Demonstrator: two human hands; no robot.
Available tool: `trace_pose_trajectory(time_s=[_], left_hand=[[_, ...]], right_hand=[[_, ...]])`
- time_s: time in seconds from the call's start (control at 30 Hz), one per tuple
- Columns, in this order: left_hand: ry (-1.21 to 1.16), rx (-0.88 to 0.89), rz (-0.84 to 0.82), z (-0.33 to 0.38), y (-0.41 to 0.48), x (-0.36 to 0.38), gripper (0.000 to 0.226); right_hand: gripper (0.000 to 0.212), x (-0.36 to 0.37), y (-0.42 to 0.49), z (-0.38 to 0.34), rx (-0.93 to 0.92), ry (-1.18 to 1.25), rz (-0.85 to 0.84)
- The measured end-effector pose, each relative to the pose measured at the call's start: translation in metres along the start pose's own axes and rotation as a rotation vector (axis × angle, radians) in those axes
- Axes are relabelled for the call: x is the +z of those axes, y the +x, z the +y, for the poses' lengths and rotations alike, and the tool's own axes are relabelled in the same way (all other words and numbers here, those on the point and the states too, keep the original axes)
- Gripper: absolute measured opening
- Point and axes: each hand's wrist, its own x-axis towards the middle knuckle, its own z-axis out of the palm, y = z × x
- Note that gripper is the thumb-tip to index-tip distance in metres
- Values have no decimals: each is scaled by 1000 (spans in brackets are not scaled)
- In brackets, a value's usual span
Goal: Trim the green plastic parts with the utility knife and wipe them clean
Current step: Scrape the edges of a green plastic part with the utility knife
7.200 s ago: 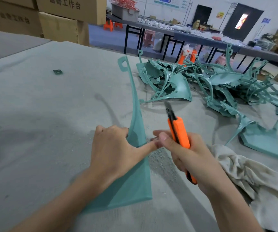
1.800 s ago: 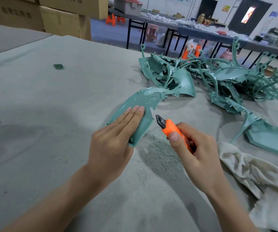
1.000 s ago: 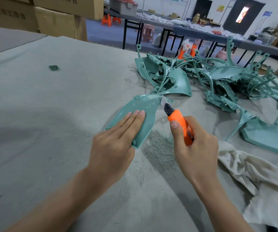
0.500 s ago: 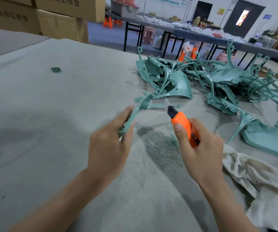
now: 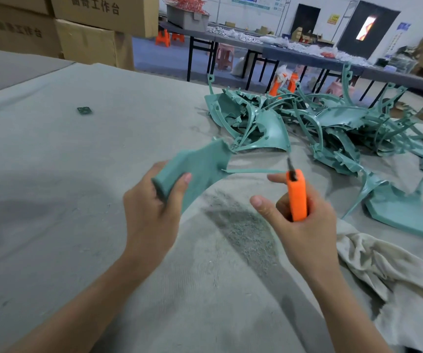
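Fingers (image 5: 183, 180) of my left hand (image 5: 151, 215) were clamped on the near end of one green plastic part (image 5: 200, 169), thumb on top, the rest wrapped underneath. Part was lifted off the table (image 5: 52, 174), tilted, w/ its wide blade running up & away from me; a thin spike of it stuck out rightward, tip just beside the knife blade. Edges looked blurred, so couldn't tell finer detail.

My right hand (image 5: 299, 222) was closed round the orange utility knife (image 5: 297, 194), held upright, short blade poking out the top. Thumb & index weren't on the handle: both stuck out left, spread apart; the other fingers gripped it against the palm.

Head view, rest of scene: pile of green parts (image 5: 320, 123) sat on the table beyond the knife, tangled, w/ one flat piece lying apart to the right, near the cloth. Dirty white cloth (image 5: 383, 276) lay crumpled on the table at my right forearm. Patch of fine shavings (image 5: 243, 225) was spread on the grey felt btwn my hands. Small dark green scrap (image 5: 84, 110) lay alone far left, well apart from everything. Cardboard boxes (image 5: 90, 29) were stacked behind the table's far left edge; long dark benches (image 5: 307, 57) w/ clutter ran across the bkgd.
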Motion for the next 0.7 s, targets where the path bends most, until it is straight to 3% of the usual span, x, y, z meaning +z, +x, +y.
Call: trace_pose_trajectory(time_s=[0.13, 0.23, 0.43, 0.7], left_hand=[[-51, 280, -118, 11, -14, 2, 26], [-165, 418, -243, 7, -23, 5, 27], [-150, 495, -263, 3, -25, 7, 36], [-140, 541, -285, 0, -24, 7, 38]], right_hand=[[31, -2, 2, -6, 53, 177, 44], [29, -3, 2, -9, 65, 231, 84], [10, -5, 4, -9, 47, 291, 142], [10, -8, 4, -10, 66, 341, 157]])
